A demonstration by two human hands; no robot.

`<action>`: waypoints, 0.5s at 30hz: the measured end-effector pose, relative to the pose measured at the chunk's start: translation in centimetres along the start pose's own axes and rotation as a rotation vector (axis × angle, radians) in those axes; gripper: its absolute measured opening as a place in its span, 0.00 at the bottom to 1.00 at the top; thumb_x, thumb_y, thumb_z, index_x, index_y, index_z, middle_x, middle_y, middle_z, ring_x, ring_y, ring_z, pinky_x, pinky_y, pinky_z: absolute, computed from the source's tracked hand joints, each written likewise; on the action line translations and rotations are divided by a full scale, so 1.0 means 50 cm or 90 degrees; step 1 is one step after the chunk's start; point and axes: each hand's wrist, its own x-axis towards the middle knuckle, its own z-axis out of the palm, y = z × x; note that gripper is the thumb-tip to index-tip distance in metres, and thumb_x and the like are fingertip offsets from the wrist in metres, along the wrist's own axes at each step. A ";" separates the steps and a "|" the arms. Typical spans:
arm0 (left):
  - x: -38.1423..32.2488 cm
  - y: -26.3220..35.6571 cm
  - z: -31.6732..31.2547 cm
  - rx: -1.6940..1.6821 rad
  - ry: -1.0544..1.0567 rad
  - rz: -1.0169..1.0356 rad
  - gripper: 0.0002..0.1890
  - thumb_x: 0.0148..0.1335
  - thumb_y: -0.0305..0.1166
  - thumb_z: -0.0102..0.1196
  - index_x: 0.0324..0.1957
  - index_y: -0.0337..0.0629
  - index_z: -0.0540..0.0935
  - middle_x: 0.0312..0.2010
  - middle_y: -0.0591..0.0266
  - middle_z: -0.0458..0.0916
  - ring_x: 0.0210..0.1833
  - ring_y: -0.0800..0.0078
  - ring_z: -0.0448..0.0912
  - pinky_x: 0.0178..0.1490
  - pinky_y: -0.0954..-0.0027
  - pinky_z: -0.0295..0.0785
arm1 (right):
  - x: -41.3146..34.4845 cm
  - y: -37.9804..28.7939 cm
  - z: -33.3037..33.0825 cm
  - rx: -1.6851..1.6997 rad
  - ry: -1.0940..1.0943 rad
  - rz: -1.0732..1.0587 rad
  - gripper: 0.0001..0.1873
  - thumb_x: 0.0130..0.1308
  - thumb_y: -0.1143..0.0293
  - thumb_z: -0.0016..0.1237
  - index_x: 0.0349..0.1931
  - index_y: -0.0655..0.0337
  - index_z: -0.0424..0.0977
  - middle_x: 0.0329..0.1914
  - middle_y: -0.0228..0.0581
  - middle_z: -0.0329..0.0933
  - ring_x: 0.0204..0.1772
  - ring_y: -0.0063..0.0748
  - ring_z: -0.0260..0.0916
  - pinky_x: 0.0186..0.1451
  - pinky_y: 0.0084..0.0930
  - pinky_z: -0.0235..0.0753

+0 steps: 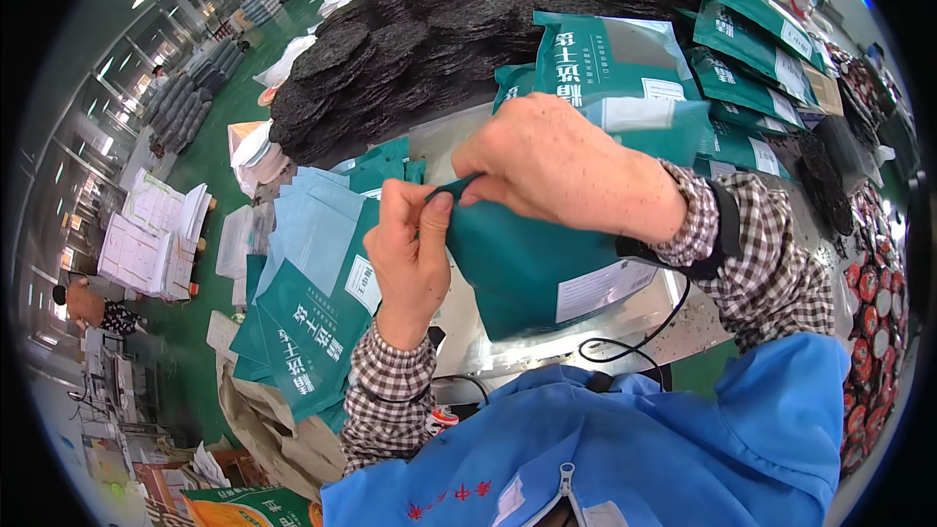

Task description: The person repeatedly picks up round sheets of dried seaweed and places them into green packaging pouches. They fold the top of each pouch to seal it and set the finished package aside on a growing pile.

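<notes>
A green plastic pouch [527, 263] with a white label hangs upright before me, its top edge pinched between both hands. My left hand [410, 249] grips the top left corner between thumb and forefinger. Close beside it, my right hand [564, 161] pinches the same edge, its fingertips partly hidden behind the hand. Behind my right hand lie another printed green pouch [622, 51] and one with a pale label strip. Flat green pouches [315, 322] are fanned out to the left of my left hand.
Tall stacks of dark, round dried sheets [410, 51], seaweed-like, stand at the back of the metal table [457, 139]. Filled green pouches [754, 51] are piled at the back right. A black cable [622, 340] loops near the front edge. Many red-lidded packages [871, 322] lie at the right.
</notes>
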 end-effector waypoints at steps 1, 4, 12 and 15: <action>-0.001 0.006 0.003 0.031 0.017 0.017 0.08 0.69 0.28 0.57 0.34 0.38 0.73 0.16 0.68 0.69 0.20 0.85 0.62 0.23 0.77 0.57 | -0.008 -0.002 0.003 -0.047 0.016 -0.017 0.11 0.55 0.67 0.60 0.32 0.65 0.77 0.27 0.44 0.78 0.37 0.50 0.77 0.40 0.39 0.76; -0.013 0.023 -0.007 0.108 0.056 0.111 0.04 0.68 0.26 0.57 0.37 0.37 0.79 0.22 0.64 0.77 0.23 0.84 0.73 0.26 0.77 0.65 | -0.050 -0.015 0.009 -0.102 0.041 -0.060 0.07 0.56 0.71 0.59 0.32 0.64 0.78 0.26 0.44 0.78 0.34 0.48 0.79 0.37 0.40 0.77; -0.019 -0.064 -0.135 0.065 -0.011 -0.108 0.07 0.66 0.25 0.58 0.44 0.36 0.79 0.47 0.56 0.84 0.47 0.70 0.82 0.50 0.73 0.75 | -0.245 0.056 -0.065 -0.087 0.091 0.086 0.05 0.50 0.76 0.58 0.29 0.61 0.78 0.25 0.41 0.78 0.31 0.44 0.78 0.32 0.36 0.77; 0.046 0.077 -0.016 0.440 -0.092 0.245 0.29 0.58 0.31 0.64 0.62 0.38 0.74 0.70 0.48 0.67 0.76 0.50 0.58 0.77 0.46 0.44 | -0.260 0.057 -0.048 -0.193 0.053 0.080 0.05 0.48 0.72 0.55 0.23 0.60 0.74 0.21 0.38 0.74 0.28 0.40 0.77 0.32 0.35 0.77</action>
